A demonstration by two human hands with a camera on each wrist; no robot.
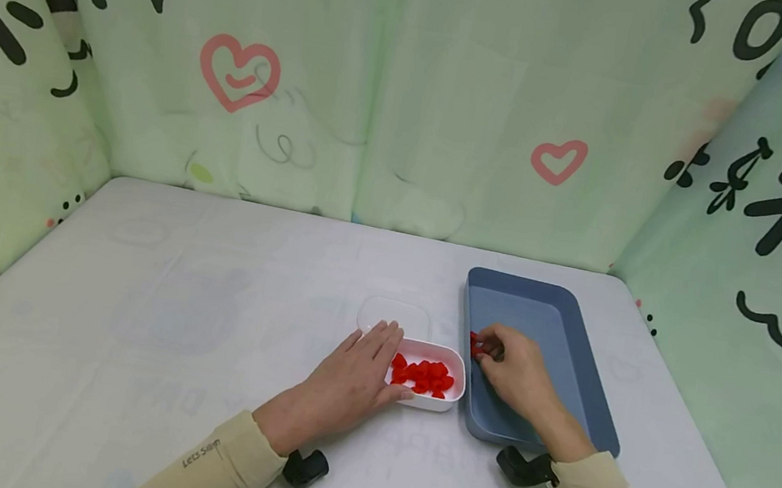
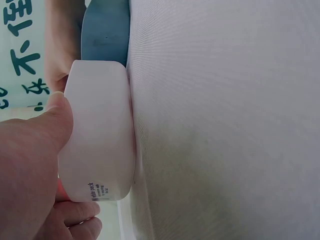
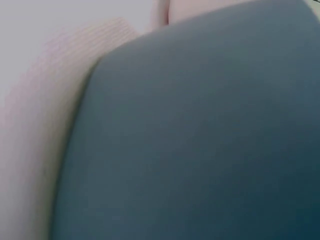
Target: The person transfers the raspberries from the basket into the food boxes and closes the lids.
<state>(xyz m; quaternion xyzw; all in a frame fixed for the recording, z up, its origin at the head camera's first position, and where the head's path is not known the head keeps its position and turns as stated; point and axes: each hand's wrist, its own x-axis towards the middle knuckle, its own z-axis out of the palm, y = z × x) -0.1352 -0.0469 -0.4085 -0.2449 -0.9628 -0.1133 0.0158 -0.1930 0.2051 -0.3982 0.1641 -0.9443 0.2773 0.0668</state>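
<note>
My left hand (image 1: 372, 369) holds a small white box (image 1: 439, 403) from its left side, thumb along the front wall and fingers over the rim. The box holds several red pieces (image 1: 423, 375). In the left wrist view the thumb (image 2: 56, 116) presses the white box (image 2: 100, 140). My right hand (image 1: 498, 359) reaches into the blue tray (image 1: 564, 304) and pinches a red piece (image 1: 474, 344) near the tray's left wall. The right wrist view shows only the blue tray (image 3: 200, 145), blurred and very close.
A clear lid (image 1: 396, 313) lies flat just behind the white box. The blue tray (image 2: 105, 30) stands right beside the box. Green printed curtains (image 1: 385, 83) wall in the white table (image 1: 161, 311) on three sides.
</note>
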